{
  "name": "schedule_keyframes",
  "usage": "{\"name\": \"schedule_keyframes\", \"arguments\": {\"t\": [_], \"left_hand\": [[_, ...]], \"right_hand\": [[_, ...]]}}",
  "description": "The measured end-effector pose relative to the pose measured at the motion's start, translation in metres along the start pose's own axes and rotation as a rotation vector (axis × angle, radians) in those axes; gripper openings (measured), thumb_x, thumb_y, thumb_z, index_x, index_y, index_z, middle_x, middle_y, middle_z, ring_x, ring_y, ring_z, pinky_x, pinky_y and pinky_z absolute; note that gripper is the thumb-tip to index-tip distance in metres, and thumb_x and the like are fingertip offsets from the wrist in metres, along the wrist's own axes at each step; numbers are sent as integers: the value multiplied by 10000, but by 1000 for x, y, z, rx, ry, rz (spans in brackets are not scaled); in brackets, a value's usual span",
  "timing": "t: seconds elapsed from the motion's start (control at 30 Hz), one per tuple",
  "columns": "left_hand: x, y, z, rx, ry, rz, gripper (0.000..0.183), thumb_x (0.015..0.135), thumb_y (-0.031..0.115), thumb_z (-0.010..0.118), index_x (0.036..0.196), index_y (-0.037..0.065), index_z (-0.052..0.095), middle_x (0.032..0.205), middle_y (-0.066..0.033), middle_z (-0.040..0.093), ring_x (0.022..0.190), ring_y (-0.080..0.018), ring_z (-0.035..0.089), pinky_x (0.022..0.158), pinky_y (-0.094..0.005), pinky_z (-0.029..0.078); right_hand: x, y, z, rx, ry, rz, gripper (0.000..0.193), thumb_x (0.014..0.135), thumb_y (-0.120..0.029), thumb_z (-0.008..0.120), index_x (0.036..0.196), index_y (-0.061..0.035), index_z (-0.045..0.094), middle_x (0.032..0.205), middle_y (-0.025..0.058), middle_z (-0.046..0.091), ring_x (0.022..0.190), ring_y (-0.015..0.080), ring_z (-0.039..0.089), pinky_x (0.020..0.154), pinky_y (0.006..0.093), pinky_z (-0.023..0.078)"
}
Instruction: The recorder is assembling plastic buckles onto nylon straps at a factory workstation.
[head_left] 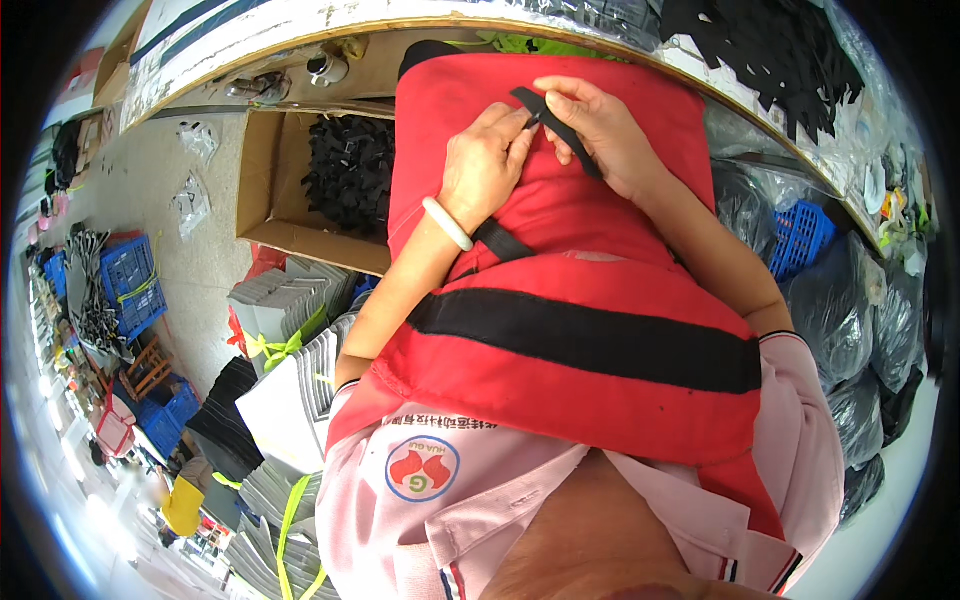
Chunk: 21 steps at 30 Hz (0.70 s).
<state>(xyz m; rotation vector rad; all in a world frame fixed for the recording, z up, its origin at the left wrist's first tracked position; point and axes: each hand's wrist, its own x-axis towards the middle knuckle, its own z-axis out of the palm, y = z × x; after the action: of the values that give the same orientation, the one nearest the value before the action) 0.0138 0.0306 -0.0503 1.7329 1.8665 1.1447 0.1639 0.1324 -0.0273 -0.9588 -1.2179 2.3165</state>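
We see the small dark piece (534,118) mostly hidden by the bare left hand (485,162), the distant yellow-clad person (182,506) blurred

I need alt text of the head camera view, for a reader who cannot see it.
A person's right hand holds a short black strip over a red apron, with the left hand fingertips close against it. To the left, an open cardboard box holds many black pieces; filled plastic bags lie to the right.

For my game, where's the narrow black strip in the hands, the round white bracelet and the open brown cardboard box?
Narrow black strip (571,138), head view: middle of its length.
Round white bracelet (446,223), head view: middle of the band.
Open brown cardboard box (259,168), head view: left side wall.
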Motion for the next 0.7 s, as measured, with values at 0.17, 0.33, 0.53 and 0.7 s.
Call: {"name": "schedule_keyframes", "arguments": {"t": [0.17,0.33,0.53,0.7], "left_hand": [[-4,-2,-15,-1018,-117,-585,190,926,125,601,1049,-6,663,839,-44,647,602,-112,579,493,-225,455],[-3,-1,-10,-1333,12,-858,191,923,156,631,999,-12,680,750,-60,659,519,-83,555,402,-183,377],[1,15,-16,-1123,107,-693,167,922,148,634,914,-2,706,676,-38,639,503,-55,534,395,-182,342],[1,15,-12,-1004,175,-586,157,913,129,647,949,-11,705,676,-32,638,509,-45,521,425,-184,372]], "right_hand": [[-1,-6,0,-67,-89,116,280,960,-251,572,1111,-18,612,856,22,628,758,89,593,688,223,485],[3,9,3,-435,-36,-383,134,894,-105,651,969,5,661,937,22,609,887,107,577,780,223,463],[-29,-34,32,-542,12,-651,68,872,-35,653,895,21,623,906,28,576,792,82,536,693,211,437],[-29,-34,26,-487,-12,-316,107,909,-100,629,851,-13,608,755,-25,534,643,28,456,561,196,367]]}}
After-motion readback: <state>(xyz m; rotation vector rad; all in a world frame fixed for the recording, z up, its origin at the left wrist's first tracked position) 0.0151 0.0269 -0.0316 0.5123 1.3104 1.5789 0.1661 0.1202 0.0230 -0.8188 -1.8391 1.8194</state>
